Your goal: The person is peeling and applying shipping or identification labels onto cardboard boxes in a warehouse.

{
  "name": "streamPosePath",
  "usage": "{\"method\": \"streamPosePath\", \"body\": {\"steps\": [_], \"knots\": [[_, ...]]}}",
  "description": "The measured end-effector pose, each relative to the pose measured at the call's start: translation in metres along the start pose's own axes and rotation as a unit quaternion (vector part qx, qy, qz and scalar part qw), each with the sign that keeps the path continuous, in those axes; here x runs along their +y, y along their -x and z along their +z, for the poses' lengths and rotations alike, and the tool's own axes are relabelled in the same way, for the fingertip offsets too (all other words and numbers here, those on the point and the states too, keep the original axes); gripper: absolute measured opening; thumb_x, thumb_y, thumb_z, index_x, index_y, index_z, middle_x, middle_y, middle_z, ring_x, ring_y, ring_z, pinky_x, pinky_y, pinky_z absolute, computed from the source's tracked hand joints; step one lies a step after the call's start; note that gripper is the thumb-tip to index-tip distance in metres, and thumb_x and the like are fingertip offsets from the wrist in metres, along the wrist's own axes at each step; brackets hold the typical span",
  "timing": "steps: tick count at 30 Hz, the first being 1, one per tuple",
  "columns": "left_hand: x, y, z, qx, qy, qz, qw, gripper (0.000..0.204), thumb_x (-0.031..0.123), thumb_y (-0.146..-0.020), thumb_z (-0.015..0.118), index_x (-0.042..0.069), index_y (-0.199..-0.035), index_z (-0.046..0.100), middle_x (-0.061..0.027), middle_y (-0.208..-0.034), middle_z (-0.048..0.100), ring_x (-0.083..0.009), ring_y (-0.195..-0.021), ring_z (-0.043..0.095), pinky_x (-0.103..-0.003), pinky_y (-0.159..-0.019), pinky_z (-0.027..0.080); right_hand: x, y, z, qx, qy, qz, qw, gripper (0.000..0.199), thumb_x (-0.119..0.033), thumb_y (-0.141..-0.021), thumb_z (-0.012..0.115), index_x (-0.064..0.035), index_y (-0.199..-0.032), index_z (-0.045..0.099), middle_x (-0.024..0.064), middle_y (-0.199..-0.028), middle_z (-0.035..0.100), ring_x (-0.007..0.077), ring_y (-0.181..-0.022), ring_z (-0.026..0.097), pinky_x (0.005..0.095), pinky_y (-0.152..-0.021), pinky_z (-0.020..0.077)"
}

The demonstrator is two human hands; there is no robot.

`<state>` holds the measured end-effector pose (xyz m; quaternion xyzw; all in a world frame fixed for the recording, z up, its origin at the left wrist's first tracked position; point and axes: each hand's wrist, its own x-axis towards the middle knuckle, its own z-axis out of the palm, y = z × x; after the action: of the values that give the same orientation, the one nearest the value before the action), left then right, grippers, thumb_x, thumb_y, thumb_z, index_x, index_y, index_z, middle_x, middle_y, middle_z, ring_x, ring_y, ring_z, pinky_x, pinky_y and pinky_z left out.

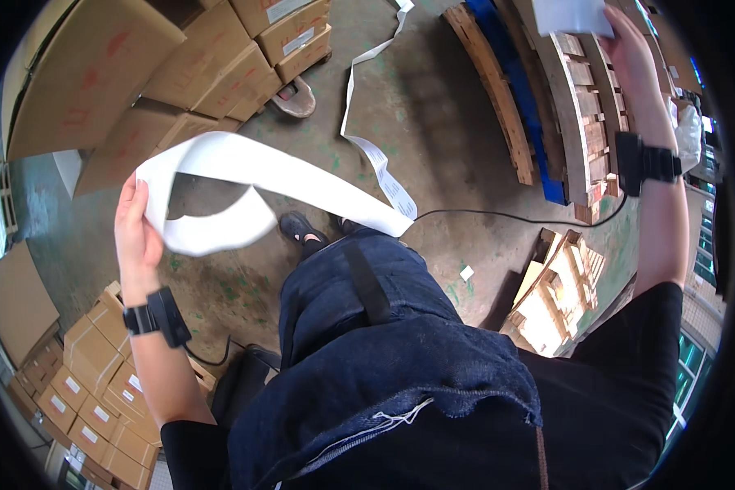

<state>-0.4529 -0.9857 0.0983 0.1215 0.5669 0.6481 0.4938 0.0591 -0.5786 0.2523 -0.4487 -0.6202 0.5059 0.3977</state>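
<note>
My left hand [137, 227] is closed on a long white paper strip [257, 166], gripping it between thumb and fingers. One end curls back in a loop below the hand. From there the strip runs right, over the front of my dark blue apron, and a printed label strip [394, 189] trails away along the floor toward the top of the picture. My right hand [626, 51] reaches up to the far right, its fingers at the edge of a white label sheet [576, 16]. The picture's upper rim cuts off part of that sheet.
Stacked cardboard boxes [220, 69] stand at the far left, with more boxes [98, 400] at the lower left. Wooden pallets [576, 114], one blue, rise at the right. Broken pallet wood [555, 286] lies nearer. A black cable [514, 217] runs to my right wrist.
</note>
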Motion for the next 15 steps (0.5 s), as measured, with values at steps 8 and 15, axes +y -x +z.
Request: {"method": "streamPosePath", "body": {"steps": [8, 15], "knots": [[0.080, 0.082, 0.149, -0.197, -0.440, 0.257, 0.838, 0.036, 0.011, -0.073, 0.067, 0.001, -0.106, 0.056, -0.0053, -0.099, 0.054, -0.0143, -0.089, 0.052, -0.024, -0.075, 0.041, -0.071, 0.036, 0.264, -0.119, 0.325, -0.241, 0.907, 0.015, -0.014, -0.079, 0.057, -0.0021, -0.087, 0.062, 0.0133, -0.074, 0.061, 0.0218, -0.065, 0.058, 0.0304, -0.061, 0.0461], [0.066, 0.088, 0.146, -0.057, -0.042, 0.113, 0.991, 0.054, 0.033, -0.091, 0.050, -0.004, -0.128, 0.036, -0.0135, -0.113, 0.056, -0.0072, -0.073, 0.053, -0.019, -0.065, 0.044, -0.040, 0.115, 0.360, -0.271, 0.224, -0.521, 0.778, 0.012, -0.007, -0.072, 0.061, -0.0109, -0.084, 0.061, 0.0048, -0.075, 0.054, 0.0233, -0.068, 0.057, 0.0330, -0.057, 0.0467]]}}
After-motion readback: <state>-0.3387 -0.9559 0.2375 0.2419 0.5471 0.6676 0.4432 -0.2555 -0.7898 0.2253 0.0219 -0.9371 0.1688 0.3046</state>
